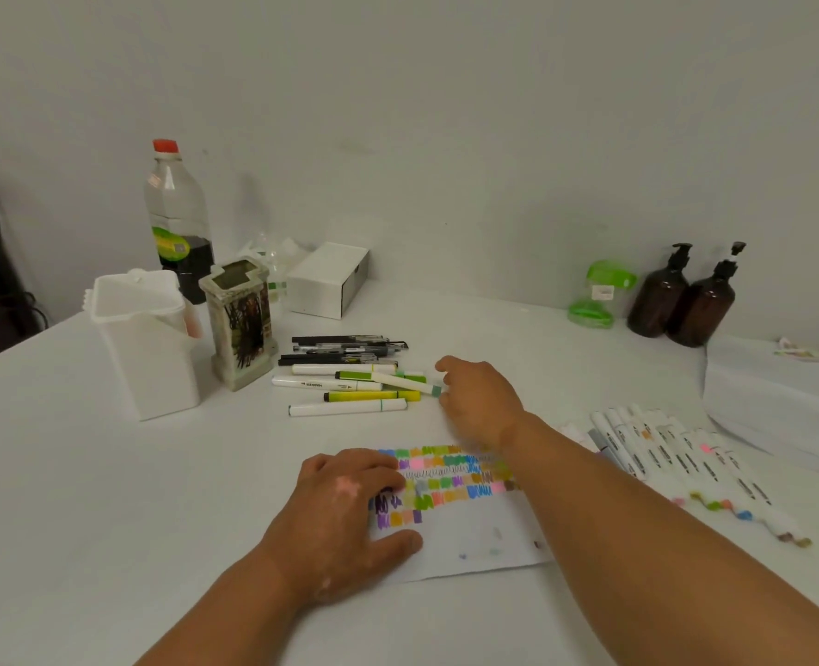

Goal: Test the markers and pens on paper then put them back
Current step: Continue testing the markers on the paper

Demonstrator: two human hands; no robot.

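on the paper [474,555], left hand [345,511] flat

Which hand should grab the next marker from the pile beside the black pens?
Right. The right hand is open at the pile of markers, fingertips beside the green-capped marker, while the left hand rests on the paper.

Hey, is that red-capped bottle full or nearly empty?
Mostly empty: the bottle is clear through its upper part, and dark liquid shows only in its lower part, behind the label.
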